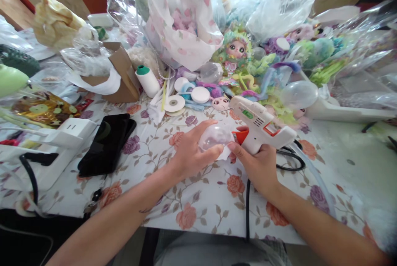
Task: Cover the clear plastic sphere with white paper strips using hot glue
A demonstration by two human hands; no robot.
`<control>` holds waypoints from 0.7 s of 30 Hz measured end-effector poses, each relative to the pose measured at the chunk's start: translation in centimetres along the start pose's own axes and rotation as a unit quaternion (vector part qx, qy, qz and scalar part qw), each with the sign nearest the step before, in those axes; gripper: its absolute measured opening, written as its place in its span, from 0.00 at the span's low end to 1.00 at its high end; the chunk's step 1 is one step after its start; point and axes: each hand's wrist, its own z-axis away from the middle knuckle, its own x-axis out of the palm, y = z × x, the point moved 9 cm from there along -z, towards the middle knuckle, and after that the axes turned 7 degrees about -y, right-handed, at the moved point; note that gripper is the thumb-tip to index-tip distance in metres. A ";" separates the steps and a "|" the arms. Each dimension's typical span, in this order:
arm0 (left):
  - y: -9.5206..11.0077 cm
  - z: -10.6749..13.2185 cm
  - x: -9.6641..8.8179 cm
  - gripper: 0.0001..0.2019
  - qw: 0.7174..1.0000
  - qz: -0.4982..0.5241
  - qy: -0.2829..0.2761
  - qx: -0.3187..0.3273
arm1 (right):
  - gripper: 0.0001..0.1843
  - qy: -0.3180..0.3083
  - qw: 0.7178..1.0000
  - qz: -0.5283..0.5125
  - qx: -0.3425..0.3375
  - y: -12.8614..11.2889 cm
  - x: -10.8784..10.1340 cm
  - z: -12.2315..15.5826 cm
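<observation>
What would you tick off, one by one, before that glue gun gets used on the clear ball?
1. Firm grip of the left hand on the clear ball: ok.
2. The right hand holding the glue gun by its handle: ok.
3. The nozzle aimed at the ball: not ok, it points past it.
4. Glue hot: cannot tell.
5. The cord plugged in: cannot tell, its end is out of view.
6. The phone away from the hands: ok.

Bright daylight floods in from behind, glaring off the crinkled clear plastic bags (279, 7); edges bend and blur
</observation>
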 end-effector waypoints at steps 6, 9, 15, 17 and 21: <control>-0.2 0.1 -0.1 0.20 1.000 0.018 0.011 -0.020 | 0.21 0.006 1.000 0.015 0.009 -0.1 0.3 0.2; -0.5 0.2 -0.1 0.19 0.999 0.026 0.016 -0.021 | 0.20 -0.003 1.000 0.010 0.000 -0.2 0.5 0.3; -1.2 0.2 0.1 0.17 0.995 0.091 0.018 -0.029 | 0.20 -0.003 0.999 0.038 0.006 -0.2 0.6 0.6; -1.0 0.2 0.1 0.19 0.995 0.100 0.014 -0.026 | 0.19 -0.005 0.999 0.035 0.002 -0.3 0.7 0.5; -0.8 0.1 0.1 0.25 0.995 0.096 -0.014 -0.025 | 0.19 0.014 1.000 0.022 -0.003 -0.6 0.3 0.3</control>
